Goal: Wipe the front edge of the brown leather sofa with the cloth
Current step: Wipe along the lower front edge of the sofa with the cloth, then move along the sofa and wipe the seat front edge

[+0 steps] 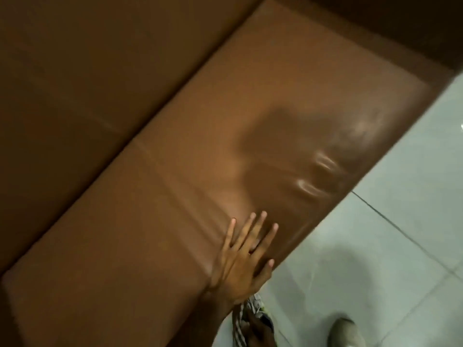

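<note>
The left hand (240, 269) is bracing, fingers (253, 231) splayed and empty, on the brown leather sofa (175, 196); the right hand (258, 329) is clutching the striped grey cloth (250, 311) against its front edge.

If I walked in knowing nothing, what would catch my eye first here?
A bare hand pressed flat, fingers spread, on the front edge of a big brown leather sofa. Just below it hangs a striped cloth, and a pale shoe stands on the grey tiled floor.

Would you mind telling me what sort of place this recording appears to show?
Probably a living room or lounge, though little of it shows. A brown leather sofa fills most of the view, standing on a pale tiled floor. One hand lies flat on the seat near the front edge, with a cloth just below it.
</note>
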`<state>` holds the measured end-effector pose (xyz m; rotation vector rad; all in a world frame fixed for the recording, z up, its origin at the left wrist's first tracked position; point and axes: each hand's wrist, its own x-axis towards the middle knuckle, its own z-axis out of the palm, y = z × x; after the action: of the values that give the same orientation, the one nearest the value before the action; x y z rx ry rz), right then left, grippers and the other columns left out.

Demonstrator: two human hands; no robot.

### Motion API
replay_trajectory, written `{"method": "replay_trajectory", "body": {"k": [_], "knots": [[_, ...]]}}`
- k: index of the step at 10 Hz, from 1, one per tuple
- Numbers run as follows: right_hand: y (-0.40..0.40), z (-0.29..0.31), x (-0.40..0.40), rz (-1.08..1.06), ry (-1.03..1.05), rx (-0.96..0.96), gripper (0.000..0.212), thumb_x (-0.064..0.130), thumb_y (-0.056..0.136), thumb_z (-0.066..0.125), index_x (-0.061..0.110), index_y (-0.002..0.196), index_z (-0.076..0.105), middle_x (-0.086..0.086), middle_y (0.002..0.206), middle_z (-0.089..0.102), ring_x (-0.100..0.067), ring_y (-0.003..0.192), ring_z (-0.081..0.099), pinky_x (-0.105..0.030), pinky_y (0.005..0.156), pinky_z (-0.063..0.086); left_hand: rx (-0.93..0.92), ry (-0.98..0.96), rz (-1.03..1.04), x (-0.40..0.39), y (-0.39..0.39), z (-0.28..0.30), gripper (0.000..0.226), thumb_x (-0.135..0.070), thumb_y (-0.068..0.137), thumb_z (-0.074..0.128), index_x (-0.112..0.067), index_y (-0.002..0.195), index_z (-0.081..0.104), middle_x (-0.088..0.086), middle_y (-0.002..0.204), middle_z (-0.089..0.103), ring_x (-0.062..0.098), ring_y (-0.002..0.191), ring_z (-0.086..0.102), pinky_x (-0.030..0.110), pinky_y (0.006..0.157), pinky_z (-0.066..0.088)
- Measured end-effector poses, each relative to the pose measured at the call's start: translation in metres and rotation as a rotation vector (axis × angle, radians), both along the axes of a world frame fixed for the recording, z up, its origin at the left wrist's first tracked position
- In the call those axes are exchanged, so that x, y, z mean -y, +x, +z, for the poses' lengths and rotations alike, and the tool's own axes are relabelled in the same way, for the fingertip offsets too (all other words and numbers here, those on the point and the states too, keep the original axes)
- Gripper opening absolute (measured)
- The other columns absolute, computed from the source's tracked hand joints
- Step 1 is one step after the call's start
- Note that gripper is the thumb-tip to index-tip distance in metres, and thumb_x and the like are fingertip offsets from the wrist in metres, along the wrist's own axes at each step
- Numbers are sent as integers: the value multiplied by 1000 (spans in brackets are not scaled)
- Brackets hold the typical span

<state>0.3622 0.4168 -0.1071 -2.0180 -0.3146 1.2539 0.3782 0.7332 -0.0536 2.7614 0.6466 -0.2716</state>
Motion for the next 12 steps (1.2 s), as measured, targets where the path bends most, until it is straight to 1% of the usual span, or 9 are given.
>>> {"method": "replay_trajectory", "body": {"k": [1, 2, 3, 5, 6, 7, 8, 10, 12], "knots": [[53, 62, -78, 186, -122, -44, 25, 27, 100, 65, 51, 102, 63, -5, 130, 74, -23, 129, 64, -17, 101, 37, 215, -197, 738, 37, -26, 39, 72, -48, 116, 35, -24, 181, 15, 3, 190, 11, 22, 175, 12, 57, 141, 25], [36, 108, -97, 451, -24, -83, 30, 36, 105, 52, 42, 133, 60, 4, 136, 69, -17, 127, 64, -3, 87, 41, 226, 37, 1185, 78, -101, 68, 71, -51, 116, 25, -24, 179, 10, 1, 189, 10, 20, 176, 9, 52, 142, 9], [8, 171, -76, 684, 136, -48, 40, 23, 106, 54, 41, 141, 57, 13, 140, 65, -7, 131, 60, 9, 92, 35, 280, 117, 1572, 194, -208, 95, 72, -46, 115, 34, -15, 178, 20, 8, 186, 23, 27, 173, 21, 60, 140, 23], [-112, 243, 9, 1123, 245, -286, 41, 21, 107, 52, 46, 139, 52, 30, 145, 52, 1, 140, 50, 2, 103, 38, 80, 226, 2338, 467, -335, 119, 69, -41, 113, 37, -3, 172, 38, 30, 171, 46, 54, 152, 52, 77, 117, 43], [-195, 257, 73, 1440, 380, -226, 32, 32, 106, 54, 38, 136, 63, 20, 140, 65, 1, 130, 60, -13, 101, 51, -1, 369, 2516, 593, -367, 115, 66, -42, 119, 32, 1, 167, 45, 33, 165, 52, 55, 143, 60, 70, 113, 48], [-266, 226, 145, 1677, 520, -134, 57, 19, 108, 48, 54, 151, 33, 21, 161, 41, -2, 147, 43, -23, 115, 45, 56, 375, 2645, 679, -390, 101, 68, -34, 114, 33, 0, 172, 35, 30, 175, 38, 53, 157, 46, 73, 123, 41], [-321, 178, 212, 1921, 552, 120, 85, 6, 98, 58, 45, 160, 15, 8, 169, 28, -17, 145, 48, -39, 110, 53, -78, 416, 2632, 741, -396, 56, 60, -24, 118, 40, 1, 172, 35, 30, 173, 44, 49, 156, 51, 65, 121, 45], [-348, 113, 257, 2086, 576, 587, 77, 6, 84, 73, 24, 153, 45, -5, 158, 49, -27, 131, 64, -41, 86, 64, -25, 208, 2535, 760, -388, -21, 66, -42, 118, 30, -11, 177, 30, 16, 184, 29, 36, 170, 30, 62, 137, 29], [-329, 102, 254, 2338, 608, 607, 55, 33, 103, 48, 22, 156, 38, -9, 169, 29, -29, 142, 52, -48, 92, 63, -3, 95, 2535, 737, -376, -42, 71, -48, 117, 31, -17, 180, 20, 15, 188, 16, 37, 174, 17, 63, 141, 17]]}}
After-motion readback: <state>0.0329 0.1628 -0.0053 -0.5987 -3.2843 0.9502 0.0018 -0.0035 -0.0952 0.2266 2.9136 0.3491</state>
